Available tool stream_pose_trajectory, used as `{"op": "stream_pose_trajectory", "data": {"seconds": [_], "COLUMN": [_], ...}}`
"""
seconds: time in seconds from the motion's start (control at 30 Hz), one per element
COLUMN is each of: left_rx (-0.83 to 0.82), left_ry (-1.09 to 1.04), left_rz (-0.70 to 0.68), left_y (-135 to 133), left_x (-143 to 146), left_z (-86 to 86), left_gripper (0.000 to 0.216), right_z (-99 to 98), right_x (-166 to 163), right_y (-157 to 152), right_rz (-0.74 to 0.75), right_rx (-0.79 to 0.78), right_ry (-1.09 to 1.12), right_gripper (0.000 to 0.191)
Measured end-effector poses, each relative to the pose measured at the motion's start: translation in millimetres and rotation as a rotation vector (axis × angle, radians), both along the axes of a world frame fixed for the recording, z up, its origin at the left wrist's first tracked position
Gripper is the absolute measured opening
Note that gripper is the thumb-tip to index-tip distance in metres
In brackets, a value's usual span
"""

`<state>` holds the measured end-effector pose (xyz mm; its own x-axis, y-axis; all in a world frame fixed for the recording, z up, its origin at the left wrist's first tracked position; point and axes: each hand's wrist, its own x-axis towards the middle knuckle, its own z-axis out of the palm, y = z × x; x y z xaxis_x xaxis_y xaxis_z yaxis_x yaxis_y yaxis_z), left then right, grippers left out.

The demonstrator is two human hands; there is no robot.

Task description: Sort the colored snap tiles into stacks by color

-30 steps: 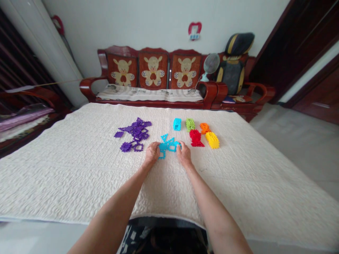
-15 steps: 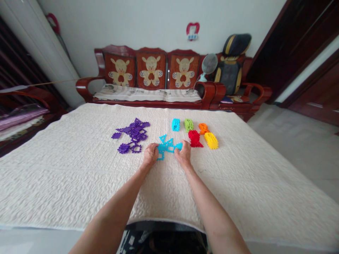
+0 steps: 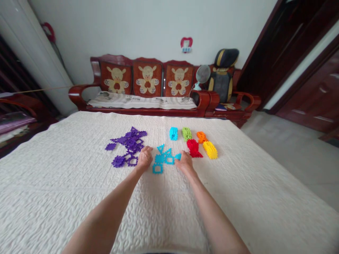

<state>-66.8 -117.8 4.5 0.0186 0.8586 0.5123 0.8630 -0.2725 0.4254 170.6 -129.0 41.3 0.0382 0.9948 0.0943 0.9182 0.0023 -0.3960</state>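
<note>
Flat light-blue interlocking plastic pieces (image 3: 159, 158), some square and some triangular with toothed edges, lie loosely together in front of me on the cloth. My right hand (image 3: 185, 162) is at their right side, with thumb and fingers closed on a small blue toy piece (image 3: 178, 156). To their left, my left hand (image 3: 145, 158) is apart from them, its fingers loosely bent and with nothing visible in them. Beside that hand lies a loose pile of purple toothed pieces (image 3: 132, 141).
Beyond the hands stand stacks of toothed pieces: blue (image 3: 173, 133), green (image 3: 186, 133), orange (image 3: 201, 137), red (image 3: 193, 147) and yellow (image 3: 210, 150). A cream quilted cloth (image 3: 238, 197) covers the table. Behind it is a wooden sofa (image 3: 148, 111) with a fan (image 3: 203, 74).
My left hand has let go of the blue pieces and moved left, uncovering the square one at the lower left. My right hand stays at the small blue piece. The camera view has tilted up.
</note>
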Motion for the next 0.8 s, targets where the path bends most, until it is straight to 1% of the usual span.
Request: {"op": "stream_pose_trajectory", "data": {"seconds": [0.07, 0.13, 0.2, 0.3, 0.4, 0.53, 0.67, 0.8], "left_rx": [0.003, 0.004, -0.004, -0.012, -0.011, 0.032, 0.081, 0.095], "left_ry": [0.033, 0.054, 0.059, 0.055, 0.065, 0.055, 0.045, 0.035], "left_rz": [0.016, 0.037, 0.059, 0.073, 0.064, 0.062, 0.056, 0.065], "left_y": [3.3, 4.4, 4.6, 4.7, 5.1, 5.4, 5.0, 4.5], "left_x": [-0.5, 0.8, 2.5, 3.7, 3.1, 2.5, 3.1, 3.8], "left_z": [-5.2, -8.9, -10.3, -10.4, -11.0, -14.1, -17.0, -17.0], "left_gripper": [0.031, 0.03, 0.03, 0.032, 0.032, 0.032, 0.03, 0.029], "right_z": [4.7, 6.4, 6.9, 7.6, 7.2, 1.4, -6.4, -12.0], "right_x": [1.5, 0.1, -5.2, -18.7, -32.0, -40.0, -40.9, -42.7], "right_y": [4.5, 10.4, 19.3, 40.0, 64.4, 89.0, 103.4, 114.9], "right_rz": [-0.015, -0.011, 0.024, 0.069, 0.038, -0.03, -0.117, -0.142], "right_rx": [-0.058, -0.048, 0.056, 0.298, 0.45, 0.53, 0.514, 0.516], "right_ry": [-0.009, 0.033, 0.144, 0.35, 0.461, 0.444, 0.373, 0.322], "right_gripper": [0.048, 0.053, 0.057, 0.061, 0.06, 0.057, 0.056, 0.057]}}
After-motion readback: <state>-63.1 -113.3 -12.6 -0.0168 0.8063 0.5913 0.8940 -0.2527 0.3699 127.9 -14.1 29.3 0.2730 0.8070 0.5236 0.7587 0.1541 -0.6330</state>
